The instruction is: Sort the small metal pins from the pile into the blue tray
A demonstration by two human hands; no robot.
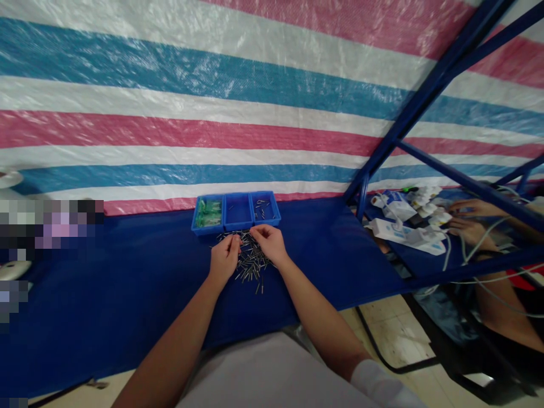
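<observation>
A loose pile of thin metal pins (251,262) lies on the blue table between my hands. My left hand (225,258) is at the pile's left edge, its thumb and fingers pinched together; what they hold is too small to name. Over the pile's upper right, my right hand (270,242) is also closed in a pinch, with its contents too small to make out. Just behind both hands stands a blue tray (238,211) with three compartments: green-tinted packets (209,212) in the left one, a few pins (262,209) in the right one.
Blue metal frame bars (408,107) rise at the right. Beyond them, another person's hands (471,218) are near white plugs and a power strip (408,235) with cables. A striped plastic sheet (212,133) hangs behind the blue table (148,283). Blurred items stand at the far left.
</observation>
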